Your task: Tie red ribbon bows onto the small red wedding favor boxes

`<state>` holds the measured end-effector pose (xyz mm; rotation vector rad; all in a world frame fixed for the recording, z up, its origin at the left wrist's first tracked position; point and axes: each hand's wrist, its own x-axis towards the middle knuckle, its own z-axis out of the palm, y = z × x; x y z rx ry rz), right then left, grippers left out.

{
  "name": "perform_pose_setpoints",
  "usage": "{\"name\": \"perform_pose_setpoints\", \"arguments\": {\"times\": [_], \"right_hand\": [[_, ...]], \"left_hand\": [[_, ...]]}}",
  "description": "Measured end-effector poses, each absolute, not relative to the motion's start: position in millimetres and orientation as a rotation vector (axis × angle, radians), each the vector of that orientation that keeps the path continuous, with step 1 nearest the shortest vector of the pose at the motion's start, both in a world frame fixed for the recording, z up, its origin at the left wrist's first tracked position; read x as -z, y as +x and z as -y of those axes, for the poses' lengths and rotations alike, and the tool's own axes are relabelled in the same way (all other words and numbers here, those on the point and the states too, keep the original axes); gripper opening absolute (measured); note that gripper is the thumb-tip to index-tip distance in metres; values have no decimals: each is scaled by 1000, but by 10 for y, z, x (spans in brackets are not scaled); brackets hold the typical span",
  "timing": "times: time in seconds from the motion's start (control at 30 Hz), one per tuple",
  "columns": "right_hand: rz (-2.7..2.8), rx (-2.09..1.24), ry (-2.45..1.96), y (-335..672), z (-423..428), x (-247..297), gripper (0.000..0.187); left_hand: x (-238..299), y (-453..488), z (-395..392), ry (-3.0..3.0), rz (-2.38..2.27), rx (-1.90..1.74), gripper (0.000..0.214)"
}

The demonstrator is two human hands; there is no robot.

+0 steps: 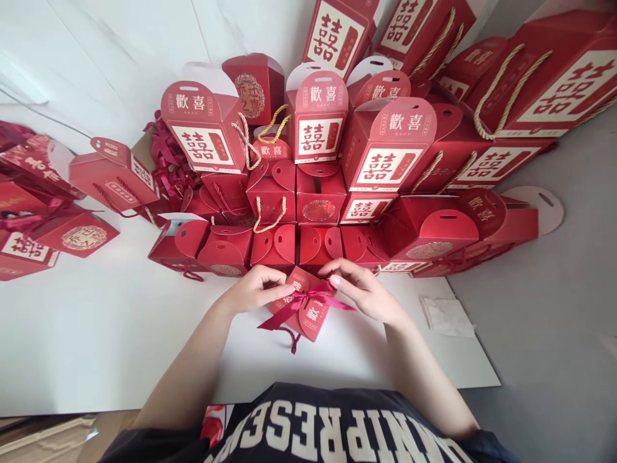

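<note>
A small red gift box (311,315) lies on the white table (96,334) just in front of me. A red ribbon (301,301) is wrapped around its top, with loose tails hanging down to the left. My left hand (255,289) pinches the ribbon on the box's left side. My right hand (359,290) pinches the ribbon on the right side. Both hands have fingers closed on the ribbon, close together above the box.
Rows of red gift boxes (318,206) with gold cord handles are stacked behind the one I hold, rising to the back right. More boxes (77,235) lie at the left. A heap of red ribbons (168,161) sits behind. A clear packet (446,315) rests at right.
</note>
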<state>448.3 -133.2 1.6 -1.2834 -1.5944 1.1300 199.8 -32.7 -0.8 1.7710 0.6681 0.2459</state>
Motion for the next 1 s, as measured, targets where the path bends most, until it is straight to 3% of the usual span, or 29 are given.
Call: {"name": "perform_pose_setpoints", "arguments": {"times": [0.27, 0.5, 0.73, 0.83, 1.0], "right_hand": [[1991, -364, -1470, 4343, 1744, -7, 14], [1615, -711, -1533, 4287, 1783, 34, 24], [1854, -322, -1517, 4182, 1702, 44, 11], [1798, -411, -1543, 4138, 1653, 2, 21], [1488, -863, -1630, 4202, 1568, -19, 44]], "left_hand": [[9, 2064, 406, 1903, -740, -367, 50], [69, 2068, 415, 1939, -807, -417, 49], [56, 2086, 425, 1955, -782, -407, 49], [60, 2080, 423, 1942, -773, -409, 49], [56, 2077, 430, 1947, -737, -391, 49]]}}
